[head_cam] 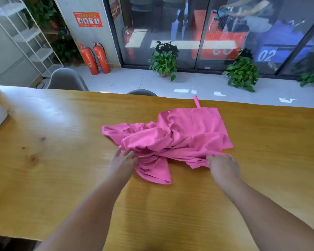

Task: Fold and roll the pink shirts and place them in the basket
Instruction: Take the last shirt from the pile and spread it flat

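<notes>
A: Crumpled shirt (179, 138) noted near the far edge of the table (62, 160); judged soft, light, limp.
B: Near hem pinched by left hand (124, 160) and right hand (223, 165), fingers curled. Hem corners best gripped.

My shirt (185, 136) is plain bright pink with a white button; the worktop (62, 160) is honey-yellow wood grain; fire extinguishers (94, 58) are red.

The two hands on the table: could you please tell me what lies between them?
In the head view, bunched fabric of the pink shirt spans the gap between the left hand and right hand, both gripping its near edge.
</notes>
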Demonstrator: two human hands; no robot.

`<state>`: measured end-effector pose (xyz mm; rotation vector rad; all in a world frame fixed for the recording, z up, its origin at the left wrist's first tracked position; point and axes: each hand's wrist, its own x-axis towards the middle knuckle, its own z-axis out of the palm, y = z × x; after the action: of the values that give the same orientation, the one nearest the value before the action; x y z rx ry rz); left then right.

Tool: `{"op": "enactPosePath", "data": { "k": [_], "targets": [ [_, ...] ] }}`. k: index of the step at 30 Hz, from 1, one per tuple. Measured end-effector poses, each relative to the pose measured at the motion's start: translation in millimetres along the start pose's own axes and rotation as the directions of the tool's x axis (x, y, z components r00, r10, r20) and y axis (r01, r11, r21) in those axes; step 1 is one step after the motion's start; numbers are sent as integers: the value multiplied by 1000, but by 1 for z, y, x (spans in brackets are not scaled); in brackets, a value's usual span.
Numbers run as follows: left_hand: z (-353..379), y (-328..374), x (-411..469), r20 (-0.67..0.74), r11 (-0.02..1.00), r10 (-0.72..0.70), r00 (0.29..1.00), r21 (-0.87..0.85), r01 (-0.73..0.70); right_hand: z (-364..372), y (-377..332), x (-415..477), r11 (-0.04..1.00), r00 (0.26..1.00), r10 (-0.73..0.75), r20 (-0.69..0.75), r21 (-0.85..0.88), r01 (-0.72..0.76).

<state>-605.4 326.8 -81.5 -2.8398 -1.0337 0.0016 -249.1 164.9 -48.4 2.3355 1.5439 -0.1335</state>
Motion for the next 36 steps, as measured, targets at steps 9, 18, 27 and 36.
{"op": "enactPosePath", "data": {
  "k": [9, 18, 27, 36],
  "targets": [
    [-70, -80, 22, -7, 927, -319, 948, 209, 313, -31, 41, -16, 962, 959, 271, -86, -1, -272],
    [6, 42, -26, 241, 947, -171, 955, -228, 227, 34, -33, -81, 956, 990, -66, 124, 291, 27],
    [21, -23, -72, 242, 958, -255, 936, -66, 278, 72, -41, -111, 977, 996, 28, 81, 209, -44],
    [15, 75, -74, 17, 917, 324, 946, -251, -310, 95, -47, -142, 928, 999, 1, 44, 371, -18]
  ]
}}
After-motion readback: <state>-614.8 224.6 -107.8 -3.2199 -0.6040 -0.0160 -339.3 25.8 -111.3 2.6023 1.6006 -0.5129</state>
